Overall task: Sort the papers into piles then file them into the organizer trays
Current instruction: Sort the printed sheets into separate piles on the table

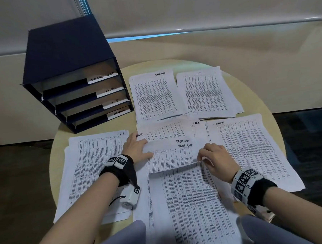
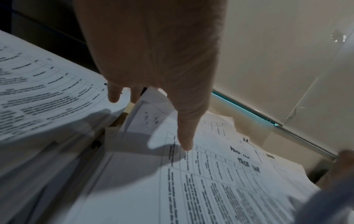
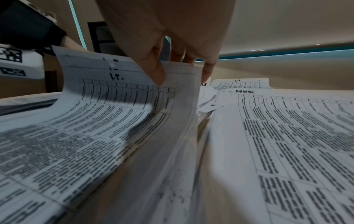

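Note:
A navy organizer (image 1: 74, 75) with trays labelled Task List, H.R., I.T. and Admin stands at the table's back left. Sorted piles lie around: Task List pile (image 1: 157, 96), I.T. pile (image 1: 207, 94), H.R. pile (image 1: 93, 169), Admin pile (image 1: 254, 155). In the middle lies the unsorted stack. My right hand (image 1: 202, 158) (image 3: 178, 71) pinches the top edge of an I.T. sheet (image 1: 187, 203) (image 3: 114, 106), curled up off the stack. Beneath it shows a Task List sheet (image 1: 172, 154) (image 2: 220, 174). My left hand (image 1: 141, 150) (image 2: 162, 118) holds that sheet's left edge, thumb on top, fingers behind the raised edge.
The round wooden table (image 1: 252, 83) is mostly covered by paper. More loose sheets marked Admin and A.R (image 1: 169, 130) lie fanned behind the middle stack. A wall and a window blind rise close behind the table. My knees (image 1: 130, 243) are at the near edge.

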`<state>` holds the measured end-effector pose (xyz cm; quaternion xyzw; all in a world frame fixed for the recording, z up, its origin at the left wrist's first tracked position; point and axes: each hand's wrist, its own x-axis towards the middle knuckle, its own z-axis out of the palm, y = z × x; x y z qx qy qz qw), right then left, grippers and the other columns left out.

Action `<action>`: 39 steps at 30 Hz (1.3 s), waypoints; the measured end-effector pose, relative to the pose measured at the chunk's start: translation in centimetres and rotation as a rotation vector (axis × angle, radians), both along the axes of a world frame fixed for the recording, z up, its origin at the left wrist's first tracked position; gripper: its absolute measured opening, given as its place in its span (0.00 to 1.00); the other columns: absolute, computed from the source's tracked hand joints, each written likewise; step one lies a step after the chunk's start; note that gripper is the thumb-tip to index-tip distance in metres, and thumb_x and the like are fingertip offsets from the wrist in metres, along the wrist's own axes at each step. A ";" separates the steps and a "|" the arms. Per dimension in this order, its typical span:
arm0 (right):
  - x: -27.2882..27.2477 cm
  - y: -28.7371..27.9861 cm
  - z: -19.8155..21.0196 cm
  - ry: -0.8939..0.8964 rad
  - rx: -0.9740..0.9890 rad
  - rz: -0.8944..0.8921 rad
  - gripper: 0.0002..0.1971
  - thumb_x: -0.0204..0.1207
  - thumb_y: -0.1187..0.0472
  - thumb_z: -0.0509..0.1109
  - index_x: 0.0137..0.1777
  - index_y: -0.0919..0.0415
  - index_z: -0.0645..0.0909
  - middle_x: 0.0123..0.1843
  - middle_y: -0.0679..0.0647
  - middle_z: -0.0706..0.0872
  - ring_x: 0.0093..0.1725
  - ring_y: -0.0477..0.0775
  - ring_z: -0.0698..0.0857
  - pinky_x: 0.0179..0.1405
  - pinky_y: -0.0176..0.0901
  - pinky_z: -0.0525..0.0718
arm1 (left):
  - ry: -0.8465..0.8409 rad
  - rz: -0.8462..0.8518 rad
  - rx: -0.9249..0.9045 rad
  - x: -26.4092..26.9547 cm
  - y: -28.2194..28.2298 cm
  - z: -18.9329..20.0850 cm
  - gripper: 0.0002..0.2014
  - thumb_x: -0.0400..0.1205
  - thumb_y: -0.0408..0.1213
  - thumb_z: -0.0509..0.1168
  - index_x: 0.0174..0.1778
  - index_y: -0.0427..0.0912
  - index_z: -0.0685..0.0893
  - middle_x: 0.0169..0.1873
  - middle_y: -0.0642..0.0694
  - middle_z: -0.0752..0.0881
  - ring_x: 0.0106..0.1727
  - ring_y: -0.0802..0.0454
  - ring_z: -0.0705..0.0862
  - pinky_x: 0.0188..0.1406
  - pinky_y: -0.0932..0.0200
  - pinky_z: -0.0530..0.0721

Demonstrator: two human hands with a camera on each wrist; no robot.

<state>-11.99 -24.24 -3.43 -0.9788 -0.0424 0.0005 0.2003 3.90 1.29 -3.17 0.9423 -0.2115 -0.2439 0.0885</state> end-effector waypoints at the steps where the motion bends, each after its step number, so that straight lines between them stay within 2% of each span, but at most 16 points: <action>1: 0.0 0.0 0.0 0.000 0.002 -0.004 0.08 0.73 0.67 0.67 0.46 0.54 0.81 0.45 0.48 0.79 0.47 0.50 0.76 0.52 0.44 0.68 | 0.006 -0.014 0.009 0.1 0.0 -0.1 0.30 0.76 0.53 0.70 0.73 0.46 0.76 0.83 0.37 0.47 0.83 0.38 0.49 0.80 0.36 0.55; 4: 0.2 -0.2 0.0 -0.004 -0.002 -0.004 0.07 0.73 0.67 0.67 0.46 0.54 0.81 0.46 0.49 0.79 0.47 0.50 0.76 0.54 0.46 0.71 | -0.003 -0.033 -0.017 0.7 0.1 0.0 0.26 0.73 0.53 0.72 0.66 0.48 0.82 0.83 0.40 0.48 0.83 0.40 0.48 0.81 0.35 0.51; 6: 0.4 -0.2 0.2 -0.012 0.010 -0.007 0.06 0.74 0.67 0.67 0.46 0.55 0.82 0.46 0.50 0.79 0.47 0.51 0.76 0.54 0.49 0.73 | -0.041 -0.036 -0.045 1.2 0.0 0.6 0.20 0.72 0.50 0.72 0.59 0.48 0.84 0.79 0.41 0.58 0.80 0.42 0.56 0.80 0.38 0.55; 9: 0.7 -0.3 0.2 -0.047 0.037 -0.037 0.03 0.72 0.66 0.70 0.44 0.58 0.83 0.49 0.54 0.80 0.48 0.53 0.78 0.53 0.52 0.78 | -0.133 -0.099 -0.090 0.8 -0.4 0.9 0.09 0.77 0.43 0.69 0.51 0.48 0.82 0.59 0.49 0.73 0.62 0.50 0.71 0.71 0.44 0.70; 13: 1.0 -0.7 0.2 -0.140 -0.014 -0.101 0.03 0.68 0.64 0.72 0.41 0.58 0.81 0.63 0.62 0.79 0.61 0.66 0.78 0.57 0.63 0.81 | -0.171 -0.251 -0.267 -2.2 -0.7 1.0 0.06 0.85 0.38 0.58 0.47 0.55 0.77 0.41 0.59 0.76 0.43 0.62 0.74 0.49 0.60 0.80; 15: 1.1 -0.7 0.5 -0.187 -0.079 -0.089 0.04 0.67 0.60 0.69 0.41 0.58 0.80 0.69 0.64 0.76 0.67 0.70 0.74 0.62 0.67 0.76 | -0.198 -0.353 -0.278 -3.4 -0.5 0.9 0.10 0.86 0.36 0.54 0.43 0.57 0.74 0.42 0.60 0.78 0.43 0.63 0.74 0.45 0.66 0.74; 18: 1.5 -0.7 0.5 -0.156 -0.170 -0.043 0.03 0.66 0.58 0.67 0.38 0.55 0.79 0.75 0.59 0.71 0.74 0.69 0.68 0.68 0.72 0.65 | -0.225 -0.499 -0.222 -3.5 -0.9 1.1 0.13 0.84 0.27 0.58 0.52 0.53 0.78 0.48 0.58 0.80 0.47 0.58 0.74 0.47 0.65 0.71; 22: 2.1 -0.7 0.0 -0.067 -0.174 -0.032 0.03 0.68 0.58 0.66 0.38 0.55 0.80 0.71 0.58 0.76 0.74 0.67 0.70 0.70 0.76 0.54 | -0.170 -0.498 -0.182 -3.3 -1.4 1.1 0.16 0.86 0.33 0.58 0.70 0.49 0.72 0.61 0.51 0.80 0.57 0.55 0.78 0.64 0.57 0.78; 24: 2.3 -0.8 0.0 -0.035 -0.149 -0.042 0.02 0.70 0.62 0.67 0.41 0.56 0.81 0.64 0.58 0.80 0.72 0.65 0.72 0.71 0.76 0.51 | -0.093 -0.396 -0.258 -3.5 -1.4 1.1 0.27 0.86 0.38 0.59 0.79 0.58 0.57 0.69 0.56 0.76 0.62 0.57 0.78 0.69 0.56 0.77; 27: 2.4 -0.9 0.0 0.036 -0.134 -0.038 0.05 0.72 0.63 0.70 0.47 0.56 0.82 0.60 0.55 0.78 0.67 0.57 0.75 0.75 0.70 0.48 | 0.038 -0.147 -0.413 -2.7 -2.6 1.6 0.27 0.87 0.51 0.53 0.80 0.64 0.49 0.60 0.53 0.81 0.50 0.49 0.86 0.56 0.48 0.86; 28: 2.5 -0.9 -0.1 0.054 -0.121 -0.032 0.06 0.73 0.62 0.68 0.48 0.56 0.82 0.60 0.54 0.77 0.66 0.55 0.75 0.76 0.69 0.48 | 0.064 -0.054 -0.463 -2.1 -3.3 1.6 0.26 0.87 0.52 0.50 0.81 0.63 0.49 0.60 0.49 0.82 0.52 0.45 0.86 0.58 0.43 0.86; 30: 2.6 -0.9 -0.1 0.064 -0.100 -0.020 0.07 0.73 0.62 0.67 0.50 0.56 0.81 0.61 0.54 0.75 0.65 0.54 0.76 0.77 0.67 0.50 | 0.044 0.041 -0.429 -0.2 -4.3 1.2 0.27 0.88 0.51 0.49 0.82 0.59 0.48 0.74 0.40 0.72 0.67 0.42 0.80 0.70 0.39 0.77; 32: 2.8 -0.8 0.0 0.070 -0.092 -0.017 0.07 0.73 0.62 0.67 0.51 0.57 0.81 0.62 0.54 0.74 0.64 0.54 0.76 0.77 0.67 0.51 | 0.002 0.008 -0.227 1.5 -4.9 0.7 0.27 0.87 0.50 0.51 0.81 0.54 0.52 0.76 0.37 0.64 0.67 0.38 0.77 0.69 0.39 0.76; 34: 3.1 -0.7 0.2 0.075 -0.079 -0.017 0.06 0.74 0.62 0.67 0.50 0.57 0.81 0.63 0.54 0.74 0.65 0.54 0.75 0.77 0.66 0.50 | -0.039 -0.044 -0.060 2.7 -5.4 0.9 0.23 0.84 0.50 0.55 0.73 0.46 0.63 0.66 0.36 0.66 0.53 0.39 0.81 0.56 0.43 0.83; 36: 3.5 -0.6 0.3 0.074 -0.085 -0.012 0.08 0.74 0.62 0.67 0.52 0.57 0.81 0.65 0.54 0.73 0.67 0.53 0.74 0.78 0.66 0.50 | -0.145 -0.082 -0.023 3.1 -5.5 1.1 0.17 0.82 0.48 0.59 0.62 0.42 0.70 0.58 0.40 0.67 0.50 0.43 0.77 0.49 0.48 0.82; 39: 4.0 -0.5 0.8 0.050 -0.071 -0.008 0.04 0.71 0.65 0.69 0.45 0.58 0.82 0.71 0.59 0.72 0.71 0.59 0.71 0.77 0.68 0.55 | -0.354 -0.190 -0.079 2.6 -4.8 1.0 0.13 0.82 0.46 0.61 0.60 0.46 0.76 0.56 0.45 0.71 0.57 0.48 0.71 0.58 0.50 0.75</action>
